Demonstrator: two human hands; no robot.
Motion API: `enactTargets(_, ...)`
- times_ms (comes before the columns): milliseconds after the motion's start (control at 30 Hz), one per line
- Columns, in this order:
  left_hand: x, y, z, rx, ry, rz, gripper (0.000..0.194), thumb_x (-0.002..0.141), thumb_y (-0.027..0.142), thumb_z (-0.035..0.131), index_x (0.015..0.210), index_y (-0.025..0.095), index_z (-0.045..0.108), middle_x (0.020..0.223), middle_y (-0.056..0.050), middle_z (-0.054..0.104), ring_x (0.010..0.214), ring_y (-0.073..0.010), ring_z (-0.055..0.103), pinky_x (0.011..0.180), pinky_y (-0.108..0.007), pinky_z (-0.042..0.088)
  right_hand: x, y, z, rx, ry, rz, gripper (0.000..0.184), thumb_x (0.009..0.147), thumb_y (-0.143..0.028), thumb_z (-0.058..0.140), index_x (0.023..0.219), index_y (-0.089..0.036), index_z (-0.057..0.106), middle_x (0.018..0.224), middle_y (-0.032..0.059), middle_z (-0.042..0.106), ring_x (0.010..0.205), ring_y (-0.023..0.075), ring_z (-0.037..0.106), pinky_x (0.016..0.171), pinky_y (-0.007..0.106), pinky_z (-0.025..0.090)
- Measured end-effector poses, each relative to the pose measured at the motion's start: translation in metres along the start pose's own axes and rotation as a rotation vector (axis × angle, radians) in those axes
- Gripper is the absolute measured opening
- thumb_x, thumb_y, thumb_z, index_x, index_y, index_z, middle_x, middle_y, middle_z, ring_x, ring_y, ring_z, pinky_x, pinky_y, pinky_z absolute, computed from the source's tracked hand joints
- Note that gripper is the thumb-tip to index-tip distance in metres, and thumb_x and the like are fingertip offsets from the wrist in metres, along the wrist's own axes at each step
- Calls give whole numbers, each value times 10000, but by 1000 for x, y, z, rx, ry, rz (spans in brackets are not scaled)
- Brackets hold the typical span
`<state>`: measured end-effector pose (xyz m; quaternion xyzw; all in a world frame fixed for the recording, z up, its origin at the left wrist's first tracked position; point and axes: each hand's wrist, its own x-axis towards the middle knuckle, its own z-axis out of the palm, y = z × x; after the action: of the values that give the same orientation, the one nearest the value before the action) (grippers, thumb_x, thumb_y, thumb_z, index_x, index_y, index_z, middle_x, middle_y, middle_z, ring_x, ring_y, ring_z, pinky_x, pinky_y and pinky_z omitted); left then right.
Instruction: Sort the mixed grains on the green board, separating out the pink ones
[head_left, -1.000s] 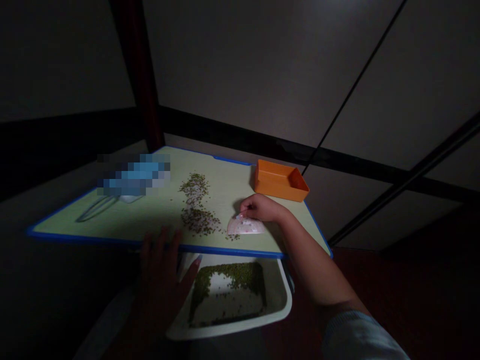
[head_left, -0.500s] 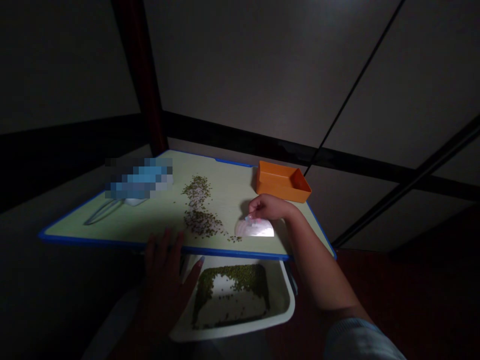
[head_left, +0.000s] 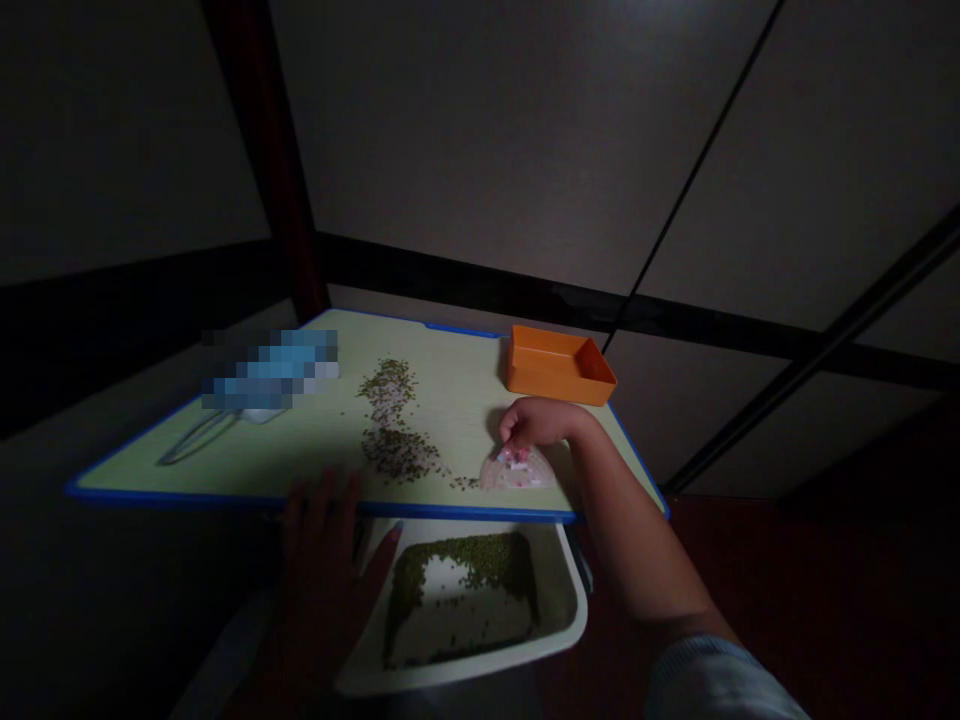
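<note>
1. One pink scraper (head_left: 519, 476) stands on the board (head_left: 457, 400) near its front edge, just right of the scattered grains (head_left: 397, 452); the right hand (head_left: 534, 422) pinches it.
2. The step in hand looks like sorting grains; the next move seems to call for a low, flat edge.
3. The left hand (head_left: 326, 550), dim, is spread at the board's edge, apparently holding nothing.
4. Around: one orange box (head_left: 559, 385), one white basin (head_left: 579, 610), one pixelated blue item (head_left: 274, 372); grains too many to count.

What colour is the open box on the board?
The open box is orange, clearest in the head view.
</note>
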<state>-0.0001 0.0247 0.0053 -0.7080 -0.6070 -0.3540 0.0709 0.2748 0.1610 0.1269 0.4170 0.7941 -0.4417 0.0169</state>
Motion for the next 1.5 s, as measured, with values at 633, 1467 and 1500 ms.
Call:
enactTargets(633, 1, 2, -1, -46, -27, -44, 648, 847, 476, 386, 1403, 155, 299, 1505, -171, 248, 1432, -353, 83, 1128, -590, 201, -4, -6, -1, -228, 248, 78, 117, 730, -218, 648, 643, -148, 613, 551, -43, 587, 520, 67, 477, 550, 208, 317)
enactTargets(1467, 1, 5, -4, -19, -19, -33, 629, 855, 455, 402, 1369, 97, 351, 1490, -206, 271, 1422, -354, 113, 1133, -575, 224, -1, -10, 4, -109, 151, -97, 150, 718, -251, 692, 654, -138, 617, 556, -56, 552, 548, 66, 459, 584, 220, 334)
enactTargets(1500, 1, 5, -4, -20, -21, -39, 629, 857, 456, 396, 1372, 97, 347, 1491, -207, 269, 1422, -353, 111, 1133, -577, 223, -2, -9, 3, -100, 156, -104, 154, 717, -255, 695, 657, -137, 617, 564, -57, 547, 552, 65, 452, 585, 220, 335)
